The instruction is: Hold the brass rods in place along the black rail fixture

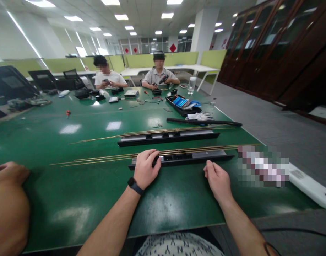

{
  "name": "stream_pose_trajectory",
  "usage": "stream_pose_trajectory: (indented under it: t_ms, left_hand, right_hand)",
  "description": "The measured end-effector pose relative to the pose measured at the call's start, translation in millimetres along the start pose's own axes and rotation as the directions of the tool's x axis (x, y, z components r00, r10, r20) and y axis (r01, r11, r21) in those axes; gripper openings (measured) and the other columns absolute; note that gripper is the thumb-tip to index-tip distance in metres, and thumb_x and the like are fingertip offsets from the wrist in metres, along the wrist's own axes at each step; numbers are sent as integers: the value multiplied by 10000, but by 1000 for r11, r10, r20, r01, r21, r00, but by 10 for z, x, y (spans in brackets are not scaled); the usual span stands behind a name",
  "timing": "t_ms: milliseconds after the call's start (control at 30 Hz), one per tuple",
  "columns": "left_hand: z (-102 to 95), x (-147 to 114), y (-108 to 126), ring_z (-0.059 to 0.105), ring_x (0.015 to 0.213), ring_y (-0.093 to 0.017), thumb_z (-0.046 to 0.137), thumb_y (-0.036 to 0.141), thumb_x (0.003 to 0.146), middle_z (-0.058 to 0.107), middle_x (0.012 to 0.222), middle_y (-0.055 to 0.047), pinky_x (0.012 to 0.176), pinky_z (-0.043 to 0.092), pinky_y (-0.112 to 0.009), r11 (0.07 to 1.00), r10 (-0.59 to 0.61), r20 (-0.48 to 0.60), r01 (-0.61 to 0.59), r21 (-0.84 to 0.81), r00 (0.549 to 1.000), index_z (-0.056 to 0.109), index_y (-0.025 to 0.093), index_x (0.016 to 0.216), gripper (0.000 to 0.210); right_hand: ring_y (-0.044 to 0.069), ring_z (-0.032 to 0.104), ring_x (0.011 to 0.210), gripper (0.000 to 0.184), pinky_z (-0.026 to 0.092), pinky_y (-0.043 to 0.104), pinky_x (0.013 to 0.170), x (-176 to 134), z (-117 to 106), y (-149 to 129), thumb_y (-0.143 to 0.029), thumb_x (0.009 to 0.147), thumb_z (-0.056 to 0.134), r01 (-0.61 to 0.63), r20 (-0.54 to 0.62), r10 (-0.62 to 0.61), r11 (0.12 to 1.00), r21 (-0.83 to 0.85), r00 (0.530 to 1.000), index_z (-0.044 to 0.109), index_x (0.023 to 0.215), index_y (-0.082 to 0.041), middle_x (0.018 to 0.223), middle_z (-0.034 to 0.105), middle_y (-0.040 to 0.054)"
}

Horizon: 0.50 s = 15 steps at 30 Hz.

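Note:
On the green table, a long black rail [189, 161] with a grey inner face lies crosswise in front of me. Several thin brass-coloured rods [99, 160] run along it and stick out past both ends. My left hand [147, 169], with a dark watch on the wrist, curls over the rail's left part, thumb and fingers around its edge. Close to the rail's near side, my right hand [217, 179] is closed with its fingertips together; what they hold, if anything, is hidden. A second black rail [168, 138] with more rods lies parallel behind.
Another person's arm [11, 202] rests at the left. Two people sit across the table. A black tray [183, 106] holds blue items, with white gloves [199, 116] before it. At right are a blurred-out item [262, 165] and a white device [309, 186].

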<state>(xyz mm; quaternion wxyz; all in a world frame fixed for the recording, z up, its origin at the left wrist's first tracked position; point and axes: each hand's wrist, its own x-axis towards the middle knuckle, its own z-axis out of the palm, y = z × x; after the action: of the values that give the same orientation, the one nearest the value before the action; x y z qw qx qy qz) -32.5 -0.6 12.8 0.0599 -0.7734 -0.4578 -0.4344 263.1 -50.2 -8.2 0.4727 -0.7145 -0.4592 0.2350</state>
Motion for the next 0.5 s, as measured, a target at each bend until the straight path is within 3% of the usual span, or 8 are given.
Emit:
stream_pose_trajectory:
  t_ms: [500]
  left_hand:
    - [-4,-19,-54,669,1176,-262,642,296,978,723,1264,-103,1045,511,-460,999,-25,7,25,41,1000,689,224,1232,268]
  right_hand:
    - [171,569,573,559,422,275,555,25,23,78,-715,949,564,32,-17,-30,995,99,999,677,733,-211,613,627,26]
